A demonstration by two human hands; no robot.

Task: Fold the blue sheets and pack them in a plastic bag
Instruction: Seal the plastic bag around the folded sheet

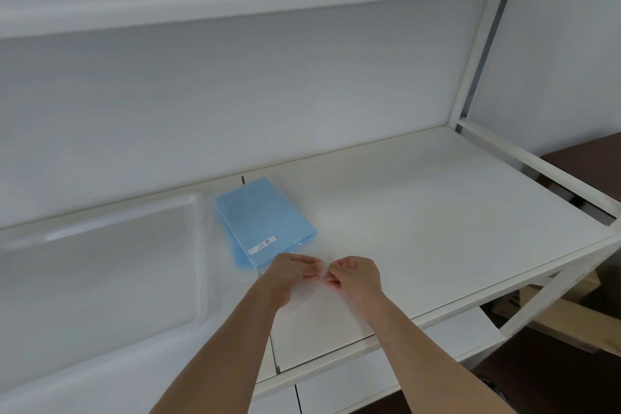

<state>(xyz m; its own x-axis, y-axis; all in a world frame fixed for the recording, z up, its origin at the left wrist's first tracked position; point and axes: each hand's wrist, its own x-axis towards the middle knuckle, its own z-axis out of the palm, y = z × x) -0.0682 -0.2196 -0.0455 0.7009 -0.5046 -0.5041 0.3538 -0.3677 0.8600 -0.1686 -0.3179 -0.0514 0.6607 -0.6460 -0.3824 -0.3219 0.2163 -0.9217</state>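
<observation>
On the worktop (437, 212), both hands, left hand (289, 274) and right hand (353, 276), pinch the plastic bag (312, 282) mouth; the film looks light, slippery; folded blue sheets (262, 218) soft inside.

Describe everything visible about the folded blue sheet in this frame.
The folded blue sheet is a light blue, fabric-like rectangle lying flat on the white table, angled, right of a clear plastic tray. It looks enclosed in a clear plastic bag bearing a small white label. The left hand and right hand pinch the bag's near end, not the sheet.
</observation>
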